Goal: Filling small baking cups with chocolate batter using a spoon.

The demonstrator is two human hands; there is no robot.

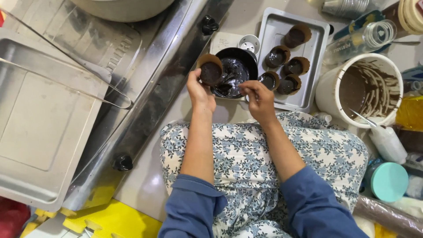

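My left hand (200, 91) holds a brown paper cup (210, 70) filled with dark batter, tilted over the rim of a black bowl (238, 70). My right hand (260, 99) grips a spoon whose end dips into the dark batter in that bowl. Just right of the bowl, a grey metal baking tray (308, 66) carries several brown paper cups with batter (277, 56). Both forearms come out of blue sleeves over a floral-patterned lap.
A white bucket (328, 90) smeared with chocolate batter stands right of the tray. An open oven door (53, 114) with a wire handle lies at the left. Bottles, a teal lid (389, 181), foil cups (346, 6) and tape rolls crowd the right side.
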